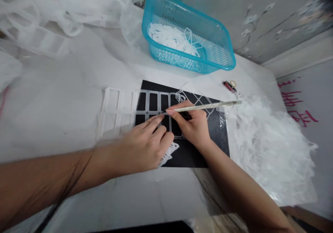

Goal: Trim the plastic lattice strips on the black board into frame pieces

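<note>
A white cut-out grid sheet (122, 110) lies half on a black mat (220, 129) in the middle of the table. My left hand (145, 144) presses down on the grid with its index finger stretched out and the other fingers curled. My right hand (191, 120) pinches a thin pale stick-like tool (208, 106), its near end at the grid between the cells. A small white cut piece (169, 153) peeks out under my left hand.
A turquoise plastic basket (223, 65) with white scraps stands at the back. A heap of white shreds (267, 146) lies at the right. White netting (65, 7) covers the back left. A small red object and a rubber band (230, 85) lie behind the mat.
</note>
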